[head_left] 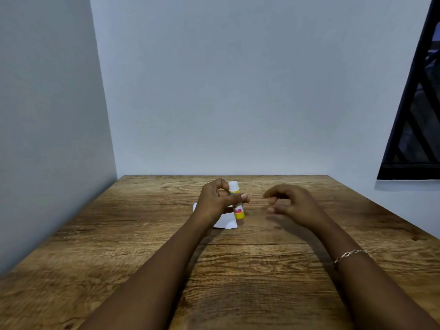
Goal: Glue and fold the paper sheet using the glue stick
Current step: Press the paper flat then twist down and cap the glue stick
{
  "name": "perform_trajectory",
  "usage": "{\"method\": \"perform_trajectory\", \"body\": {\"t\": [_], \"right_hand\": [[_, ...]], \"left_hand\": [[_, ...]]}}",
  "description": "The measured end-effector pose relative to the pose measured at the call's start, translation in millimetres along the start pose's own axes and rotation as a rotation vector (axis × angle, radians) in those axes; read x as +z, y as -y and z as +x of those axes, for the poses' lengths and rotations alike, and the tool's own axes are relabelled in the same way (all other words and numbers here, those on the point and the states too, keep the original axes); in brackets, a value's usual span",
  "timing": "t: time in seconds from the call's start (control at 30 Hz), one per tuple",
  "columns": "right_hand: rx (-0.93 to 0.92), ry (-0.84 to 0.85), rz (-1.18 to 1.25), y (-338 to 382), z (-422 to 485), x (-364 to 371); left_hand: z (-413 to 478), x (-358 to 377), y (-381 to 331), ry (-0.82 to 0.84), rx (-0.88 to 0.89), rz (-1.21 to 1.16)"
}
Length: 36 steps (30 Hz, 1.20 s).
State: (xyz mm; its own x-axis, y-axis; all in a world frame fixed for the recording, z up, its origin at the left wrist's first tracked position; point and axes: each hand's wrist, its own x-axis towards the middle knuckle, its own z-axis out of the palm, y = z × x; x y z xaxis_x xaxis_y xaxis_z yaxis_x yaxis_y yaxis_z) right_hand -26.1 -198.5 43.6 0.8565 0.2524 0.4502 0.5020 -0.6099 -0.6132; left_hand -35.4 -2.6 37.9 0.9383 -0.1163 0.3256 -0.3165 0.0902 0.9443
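My left hand grips a glue stick upright around its middle; the stick has a white cap on top and a yellow base. Under that hand a small white paper sheet lies flat on the wooden table, mostly hidden by the hand and wrist. My right hand hovers to the right of the stick, a short gap away, fingers loosely curled and apart with nothing in them. It looks slightly blurred.
The table stands in a corner, with pale walls at the left and the back. A dark-framed window is on the right wall. A thin bracelet circles my right wrist.
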Motion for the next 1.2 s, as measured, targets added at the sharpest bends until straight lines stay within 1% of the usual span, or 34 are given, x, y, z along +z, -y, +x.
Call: {"method": "perform_trajectory", "body": {"t": [0.07,0.13,0.23,0.3,0.4,0.53,0.6,0.67,0.73,0.83,0.93,1.07,1.2], "right_hand": [[0.062,-0.15,-0.042,-15,-2,-14],[0.151,-0.23,-0.095,-32,-3,-24],[0.326,-0.221,-0.127,-52,-5,-27],[0.399,-0.194,-0.151,-59,-5,-25],[0.444,-0.185,-0.188,-64,-3,-20],[0.479,-0.239,-0.194,-65,-2,-19],[0.447,-0.261,-0.201,-62,-1,-20],[0.362,-0.296,-0.186,-55,0,-19],[0.255,-0.309,-0.121,-43,2,-16],[0.107,-0.27,-0.003,-19,4,-6],[-0.041,-0.271,0.114,6,1,6],[-0.214,-0.237,0.062,24,-1,23],[-0.291,-0.217,0.007,28,-1,29]], "left_hand": [[0,-1,1,0.01,0.006,0.003],[-1,-1,1,0.01,0.007,0.015],[-1,-1,1,-0.002,0.01,0.045],[-1,-1,0,-0.005,0.013,0.049],[-1,0,0,-0.009,0.019,0.033],[-1,0,-1,-0.04,0.034,0.114],[-1,-1,-1,-0.045,0.019,0.137],[-1,-1,-2,-0.038,0.011,0.16],[-1,-1,-2,-0.032,0.027,0.19],[1,-1,-1,-0.028,0.067,0.272],[2,0,1,-0.013,0.116,0.369],[4,-1,6,-0.001,0.177,0.482],[5,-2,9,0.01,0.218,0.559]]}}
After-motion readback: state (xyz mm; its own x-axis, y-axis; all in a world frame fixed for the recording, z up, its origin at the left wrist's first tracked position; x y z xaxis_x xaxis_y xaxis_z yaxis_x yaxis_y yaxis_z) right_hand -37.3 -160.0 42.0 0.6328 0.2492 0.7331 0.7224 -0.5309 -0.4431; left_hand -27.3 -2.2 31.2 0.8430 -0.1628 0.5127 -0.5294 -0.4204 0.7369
